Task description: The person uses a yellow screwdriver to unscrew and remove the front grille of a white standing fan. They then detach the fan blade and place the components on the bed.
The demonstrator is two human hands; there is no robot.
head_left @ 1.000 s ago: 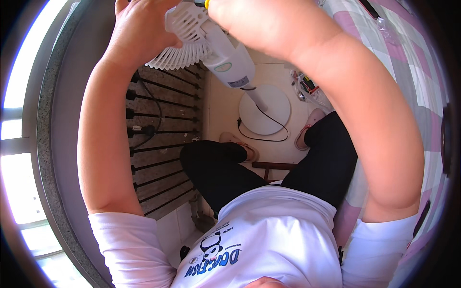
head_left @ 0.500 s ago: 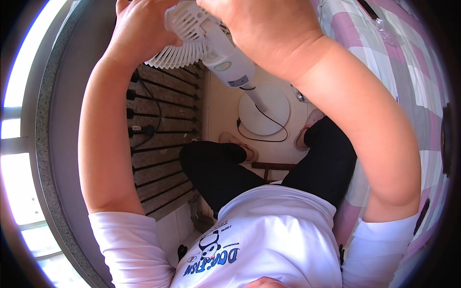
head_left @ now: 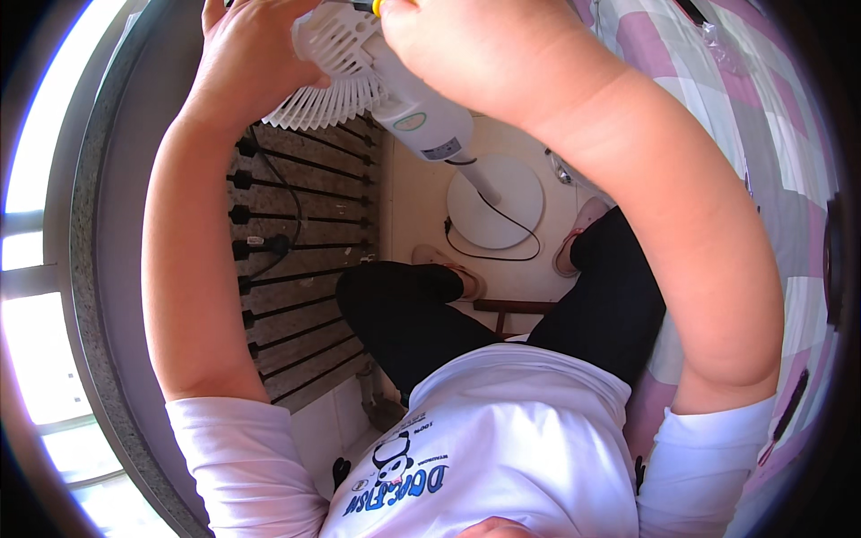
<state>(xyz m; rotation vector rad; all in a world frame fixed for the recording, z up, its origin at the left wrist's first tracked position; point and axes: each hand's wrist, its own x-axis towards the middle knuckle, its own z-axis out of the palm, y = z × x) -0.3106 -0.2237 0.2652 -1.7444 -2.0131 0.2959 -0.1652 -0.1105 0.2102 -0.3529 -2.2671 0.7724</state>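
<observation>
The white fan head sits slightly further left than half a second ago, left hand gripping it; right hand seemingly closed around a yellow-ended tool.

left hand: thumb out | right hand: curled | arms: extended forward

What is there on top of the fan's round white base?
A white pole rises from the base, and a black cable passes over it. The spot directly beneath the pole is covered.
</observation>
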